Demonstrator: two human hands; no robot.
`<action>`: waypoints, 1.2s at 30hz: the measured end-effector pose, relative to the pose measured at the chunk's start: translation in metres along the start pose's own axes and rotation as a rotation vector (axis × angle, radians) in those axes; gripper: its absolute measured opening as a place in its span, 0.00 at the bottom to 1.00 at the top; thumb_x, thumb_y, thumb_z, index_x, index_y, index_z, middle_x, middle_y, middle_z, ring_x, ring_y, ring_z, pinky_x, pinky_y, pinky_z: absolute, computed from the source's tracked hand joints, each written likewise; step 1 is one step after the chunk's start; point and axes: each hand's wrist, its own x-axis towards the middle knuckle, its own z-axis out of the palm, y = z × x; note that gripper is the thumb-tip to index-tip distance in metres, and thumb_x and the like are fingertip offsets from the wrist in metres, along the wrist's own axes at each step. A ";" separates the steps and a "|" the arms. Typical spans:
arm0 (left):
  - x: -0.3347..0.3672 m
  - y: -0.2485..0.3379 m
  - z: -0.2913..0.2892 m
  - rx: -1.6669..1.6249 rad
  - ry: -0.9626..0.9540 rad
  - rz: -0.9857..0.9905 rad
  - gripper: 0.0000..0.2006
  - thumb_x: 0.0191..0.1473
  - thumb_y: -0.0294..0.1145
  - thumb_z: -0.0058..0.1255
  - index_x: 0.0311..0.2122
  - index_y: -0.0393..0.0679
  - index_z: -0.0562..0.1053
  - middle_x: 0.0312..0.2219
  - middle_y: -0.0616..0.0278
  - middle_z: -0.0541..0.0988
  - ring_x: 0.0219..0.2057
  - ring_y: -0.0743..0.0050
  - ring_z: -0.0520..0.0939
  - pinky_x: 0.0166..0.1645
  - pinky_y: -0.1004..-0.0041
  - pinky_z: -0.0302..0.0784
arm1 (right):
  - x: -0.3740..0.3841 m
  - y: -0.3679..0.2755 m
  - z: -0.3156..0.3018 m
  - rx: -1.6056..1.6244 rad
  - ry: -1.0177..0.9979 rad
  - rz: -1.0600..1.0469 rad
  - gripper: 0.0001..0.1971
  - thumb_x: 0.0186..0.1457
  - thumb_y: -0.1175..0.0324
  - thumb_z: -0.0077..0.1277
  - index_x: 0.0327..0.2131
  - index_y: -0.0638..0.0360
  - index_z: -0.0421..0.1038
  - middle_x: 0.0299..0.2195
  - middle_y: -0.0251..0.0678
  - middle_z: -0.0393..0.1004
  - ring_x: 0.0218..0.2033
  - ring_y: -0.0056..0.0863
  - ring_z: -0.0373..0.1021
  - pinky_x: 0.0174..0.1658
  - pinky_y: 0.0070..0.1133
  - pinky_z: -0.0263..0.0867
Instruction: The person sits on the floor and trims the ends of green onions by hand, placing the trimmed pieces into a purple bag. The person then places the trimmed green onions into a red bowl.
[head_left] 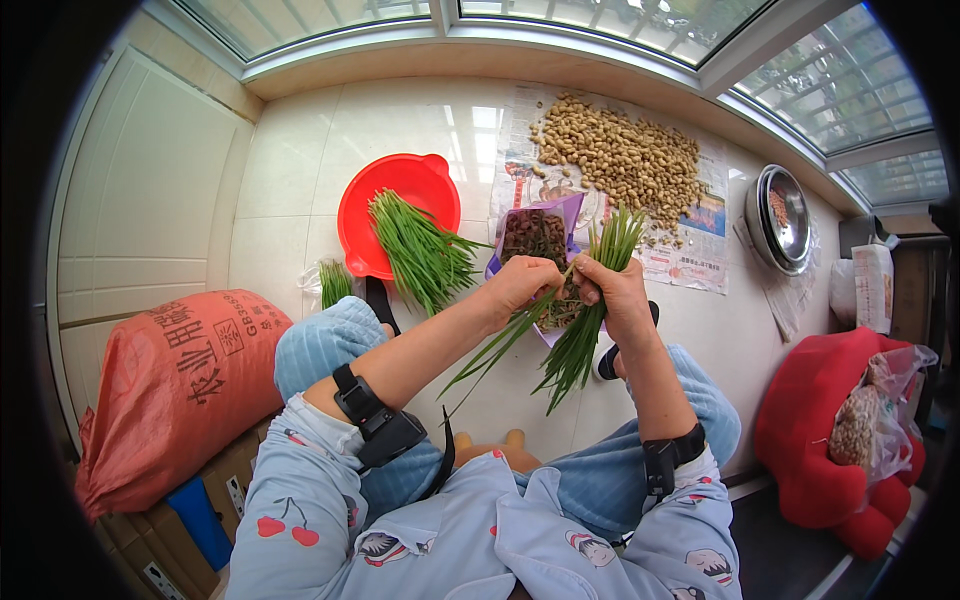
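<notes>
My right hand is closed round a bunch of green chives, with one end above the fist and the long leaves hanging below. Right beside it, my left hand is pinched on a few chive leaves that trail down to the left. Under both hands stands a purple-edged container with dark, dry scraps and leafy bits inside. A red basin to the left has a heap of chives lying in it and over its rim. A smaller bundle of chives lies beside the basin in clear plastic.
Peanuts in shells are spread on newspaper near the window. Metal bowls stand at the right. A large red woven sack leans at the left. A red plush item sits at the right with a plastic bag.
</notes>
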 end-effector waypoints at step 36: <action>0.003 -0.002 -0.003 0.169 0.046 0.099 0.05 0.48 0.31 0.53 0.30 0.42 0.74 0.25 0.71 0.77 0.24 0.87 0.71 0.30 0.82 0.65 | 0.002 -0.009 -0.020 -0.022 0.210 -0.055 0.05 0.48 0.73 0.53 0.24 0.63 0.69 0.16 0.30 0.67 0.12 0.14 0.59 0.16 0.14 0.54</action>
